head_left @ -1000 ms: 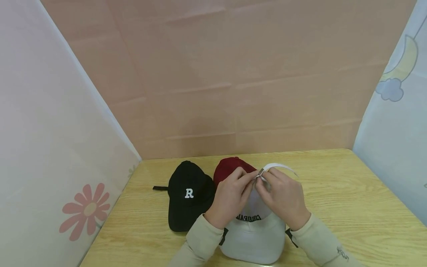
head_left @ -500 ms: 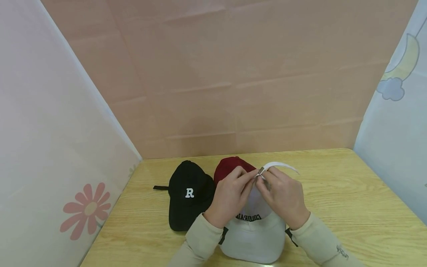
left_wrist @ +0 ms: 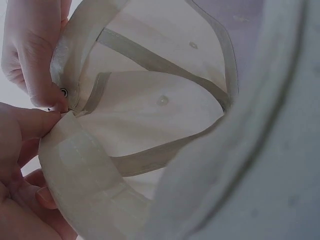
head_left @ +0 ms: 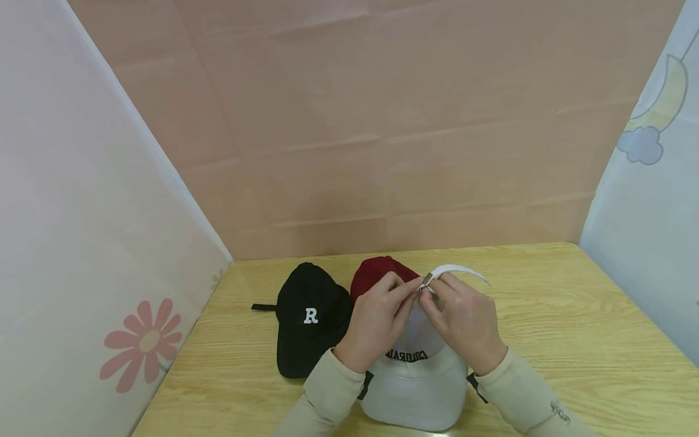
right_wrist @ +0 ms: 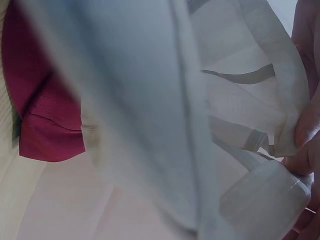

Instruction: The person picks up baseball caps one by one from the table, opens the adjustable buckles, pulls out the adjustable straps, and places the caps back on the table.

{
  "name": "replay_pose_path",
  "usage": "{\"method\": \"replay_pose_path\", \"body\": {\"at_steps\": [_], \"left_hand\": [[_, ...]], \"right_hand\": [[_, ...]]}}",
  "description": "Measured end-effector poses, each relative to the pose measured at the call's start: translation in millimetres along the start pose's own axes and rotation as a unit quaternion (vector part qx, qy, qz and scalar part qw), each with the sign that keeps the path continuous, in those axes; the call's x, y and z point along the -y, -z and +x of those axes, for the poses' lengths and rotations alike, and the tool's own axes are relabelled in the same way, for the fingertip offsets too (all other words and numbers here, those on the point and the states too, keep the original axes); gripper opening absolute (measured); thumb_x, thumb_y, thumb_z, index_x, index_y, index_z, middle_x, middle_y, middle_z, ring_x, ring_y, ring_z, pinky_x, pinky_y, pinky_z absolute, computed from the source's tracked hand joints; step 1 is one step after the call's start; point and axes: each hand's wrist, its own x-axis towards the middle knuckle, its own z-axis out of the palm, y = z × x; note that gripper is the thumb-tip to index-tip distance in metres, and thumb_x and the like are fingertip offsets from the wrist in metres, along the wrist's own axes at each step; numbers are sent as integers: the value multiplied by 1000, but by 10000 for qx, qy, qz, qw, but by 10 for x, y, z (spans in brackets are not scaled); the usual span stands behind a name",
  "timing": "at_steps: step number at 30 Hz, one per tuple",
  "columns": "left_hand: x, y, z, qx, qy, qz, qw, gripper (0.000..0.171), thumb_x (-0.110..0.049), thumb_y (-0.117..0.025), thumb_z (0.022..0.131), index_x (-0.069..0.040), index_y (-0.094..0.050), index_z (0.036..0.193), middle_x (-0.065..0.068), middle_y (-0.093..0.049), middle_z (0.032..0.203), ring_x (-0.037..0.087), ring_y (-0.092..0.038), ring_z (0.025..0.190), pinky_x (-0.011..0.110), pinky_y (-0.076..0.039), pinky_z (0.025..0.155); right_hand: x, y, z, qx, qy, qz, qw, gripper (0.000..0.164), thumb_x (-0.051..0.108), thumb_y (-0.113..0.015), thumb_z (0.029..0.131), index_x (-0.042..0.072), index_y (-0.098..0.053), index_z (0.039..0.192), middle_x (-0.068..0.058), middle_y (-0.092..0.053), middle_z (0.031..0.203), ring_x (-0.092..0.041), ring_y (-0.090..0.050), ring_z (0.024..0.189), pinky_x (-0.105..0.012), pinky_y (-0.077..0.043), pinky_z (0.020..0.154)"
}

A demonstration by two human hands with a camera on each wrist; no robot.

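A white cap (head_left: 417,397) stands brim toward me, with dark lettering above the brim. Its back strap (head_left: 455,267) arcs up and to the right from a small metal buckle (head_left: 428,279). My left hand (head_left: 377,325) pinches the strap on the buckle's left side. Close against it, my right hand (head_left: 464,321) pinches the strap just right of the buckle. Both wrist views look into the cap's pale lining (left_wrist: 145,95), with taped seams and eyelets. The fingertips cover part of the buckle and strap.
A black cap (head_left: 311,340) with a white R lies to the left, its strap sticking out. Behind the left hand sits a dark red cap (head_left: 377,273), partly hidden. The wooden table (head_left: 568,328) meets a curtain behind and patterned walls at both sides.
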Motion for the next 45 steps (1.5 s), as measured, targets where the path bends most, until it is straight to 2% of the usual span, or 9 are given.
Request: {"method": "replay_pose_path", "body": {"at_steps": [7,17,24,45], "left_hand": [[8,-1,0,-7,3,-43,10000,31,-14,-70,94,-16,-72,126,-1,-59,88,4,-48,62,8,-41,58],[23,-12,-8,5,15,-27,10000,32,-15,-71,94,-16,-72,126,-2,-58,88,2,-47,60,5,-38,58],[12,-7,-6,12,73,-101,9999,32,-11,-71,93,-16,-72,125,-1,-58,87,4,-47,61,8,-40,57],[17,0,-5,100,47,-67,9999,30,-14,-68,96,-16,-72,126,-2,-58,88,1,-45,61,5,-37,57]], "right_hand": [[-19,-15,0,-87,-25,-28,10000,13,14,-60,83,11,-69,75,6,-52,67,-2,-39,46,-19,-29,36],[-25,0,-5,18,-68,-31,10000,16,14,-58,85,8,-69,76,3,-55,68,-3,-41,45,-19,-32,37],[-34,-4,-7,1,-80,-31,10000,16,14,-59,85,8,-70,77,3,-56,68,-3,-42,46,-20,-32,37],[-110,-6,-6,-206,-127,-9,9997,16,13,-58,82,7,-72,78,1,-60,70,-4,-43,43,-19,-30,35]]}}
